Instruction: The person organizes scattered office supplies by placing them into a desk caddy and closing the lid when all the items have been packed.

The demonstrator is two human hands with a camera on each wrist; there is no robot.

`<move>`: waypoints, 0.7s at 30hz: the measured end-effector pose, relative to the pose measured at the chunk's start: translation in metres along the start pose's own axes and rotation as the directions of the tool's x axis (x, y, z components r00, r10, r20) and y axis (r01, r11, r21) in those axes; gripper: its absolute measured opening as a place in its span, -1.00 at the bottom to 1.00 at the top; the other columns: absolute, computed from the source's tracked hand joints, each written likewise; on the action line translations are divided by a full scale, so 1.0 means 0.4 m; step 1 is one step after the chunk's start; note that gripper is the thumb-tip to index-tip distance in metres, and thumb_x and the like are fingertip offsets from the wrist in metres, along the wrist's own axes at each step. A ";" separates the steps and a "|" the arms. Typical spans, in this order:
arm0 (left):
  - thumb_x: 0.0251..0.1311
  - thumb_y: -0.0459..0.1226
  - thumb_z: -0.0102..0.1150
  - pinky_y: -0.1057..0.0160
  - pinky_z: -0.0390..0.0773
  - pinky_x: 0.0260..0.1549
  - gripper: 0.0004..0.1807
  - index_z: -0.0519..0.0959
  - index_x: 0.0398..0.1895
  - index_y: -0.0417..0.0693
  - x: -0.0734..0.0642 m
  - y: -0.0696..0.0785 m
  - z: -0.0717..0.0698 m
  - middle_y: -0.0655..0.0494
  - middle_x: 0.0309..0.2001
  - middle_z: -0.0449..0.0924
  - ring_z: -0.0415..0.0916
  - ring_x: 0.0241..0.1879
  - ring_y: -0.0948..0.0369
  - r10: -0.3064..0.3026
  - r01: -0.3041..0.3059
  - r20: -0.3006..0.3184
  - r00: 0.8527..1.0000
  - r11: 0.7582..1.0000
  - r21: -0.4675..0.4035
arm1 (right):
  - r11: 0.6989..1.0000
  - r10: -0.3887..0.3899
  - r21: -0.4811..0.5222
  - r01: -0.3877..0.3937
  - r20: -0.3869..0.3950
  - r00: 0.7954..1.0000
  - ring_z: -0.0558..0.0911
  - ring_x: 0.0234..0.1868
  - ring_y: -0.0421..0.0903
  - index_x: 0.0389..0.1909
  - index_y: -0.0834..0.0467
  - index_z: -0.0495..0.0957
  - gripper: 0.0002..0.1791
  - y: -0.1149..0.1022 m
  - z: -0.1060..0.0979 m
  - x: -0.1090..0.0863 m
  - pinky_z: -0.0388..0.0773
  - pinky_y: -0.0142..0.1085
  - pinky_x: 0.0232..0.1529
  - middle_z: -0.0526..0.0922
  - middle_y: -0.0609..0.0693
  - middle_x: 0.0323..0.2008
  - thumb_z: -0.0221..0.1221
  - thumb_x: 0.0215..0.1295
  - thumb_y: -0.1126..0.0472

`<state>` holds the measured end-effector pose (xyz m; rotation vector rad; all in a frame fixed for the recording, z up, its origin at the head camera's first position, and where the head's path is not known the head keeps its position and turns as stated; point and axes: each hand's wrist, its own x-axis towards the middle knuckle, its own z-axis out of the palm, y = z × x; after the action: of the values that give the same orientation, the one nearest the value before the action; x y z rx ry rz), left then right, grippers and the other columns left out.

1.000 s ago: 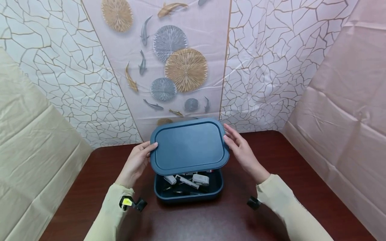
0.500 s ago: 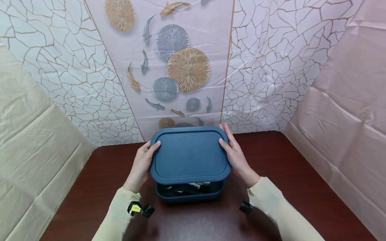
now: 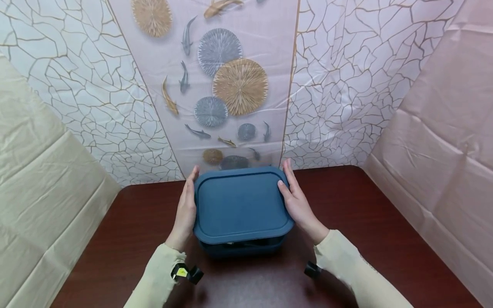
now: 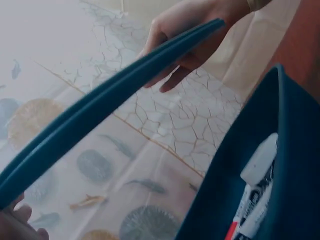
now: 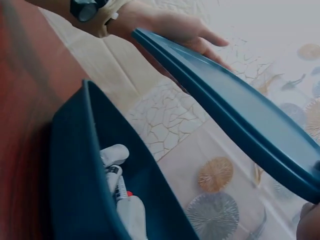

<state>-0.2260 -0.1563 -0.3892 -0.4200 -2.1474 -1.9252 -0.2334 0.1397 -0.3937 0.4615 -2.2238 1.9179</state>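
A blue rectangular lid (image 3: 242, 205) is held tilted above a matching blue box (image 3: 242, 250), with a gap between them. My left hand (image 3: 185, 216) lies along the lid's left edge, its fingers straight; its thumb is not visible in the head view. On the other side my right hand (image 3: 300, 207) holds the lid's right rim, thumb on top and the other fingers along the edge. Several white-bodied markers (image 4: 252, 212) and a white rounded piece (image 5: 132, 215) lie inside the box, mostly hidden under the lid in the head view.
The box stands on a dark red-brown table (image 3: 346, 222). Behind it hangs a patterned cloth (image 3: 239, 85) with fish and round motifs. Plain cloth walls (image 3: 435, 141) flank the table. A small black camera (image 3: 194, 273) sits at the left wrist.
The lid has come down and toward the person, covering most of the box's opening. My left thumb has left its top, those fingers now straight; my right thumb has moved onto the rim.
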 end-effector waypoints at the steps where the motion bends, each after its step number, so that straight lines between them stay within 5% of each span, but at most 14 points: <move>1: 0.61 0.11 -0.53 -0.02 -0.10 0.49 -0.37 0.04 0.62 0.16 -0.002 -0.004 -0.002 0.25 0.58 0.00 -0.11 0.55 0.24 -0.006 0.006 0.011 1.000 1.000 -0.019 | 1.000 -0.002 -0.016 0.002 -0.003 1.000 -0.31 0.58 -0.21 0.63 -0.09 -0.21 -0.34 0.004 0.003 -0.001 -0.29 0.03 0.54 -0.31 -0.28 0.60 -0.17 0.67 0.13; 13: 0.50 0.30 -0.54 -0.06 0.14 0.39 -0.23 0.30 0.49 0.09 -0.019 -0.097 -0.007 0.07 0.47 0.26 0.21 0.42 0.11 -0.180 0.179 0.000 0.984 0.982 -0.065 | 0.989 0.130 -0.057 -0.133 -0.044 0.990 -0.17 0.60 -0.11 0.59 -0.05 0.11 -0.42 0.072 0.044 -0.027 -0.18 0.07 0.53 -0.06 -0.07 0.60 -0.10 0.63 0.19; 21: 0.50 0.29 -0.52 -0.10 0.09 0.42 -0.23 0.32 0.47 0.06 -0.023 -0.140 -0.003 0.02 0.47 0.25 0.16 0.44 0.09 -0.228 0.228 0.002 0.974 0.973 -0.027 | 0.985 0.138 -0.099 -0.144 -0.061 0.988 -0.14 0.60 -0.01 0.57 0.07 0.15 -0.45 0.107 0.053 -0.033 -0.19 0.09 0.53 -0.02 0.06 0.60 -0.11 0.63 0.25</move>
<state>-0.2376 -0.1635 -0.4442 -0.1830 -2.2569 -2.0736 -0.2339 0.1259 -0.4414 0.2396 -2.3640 1.8450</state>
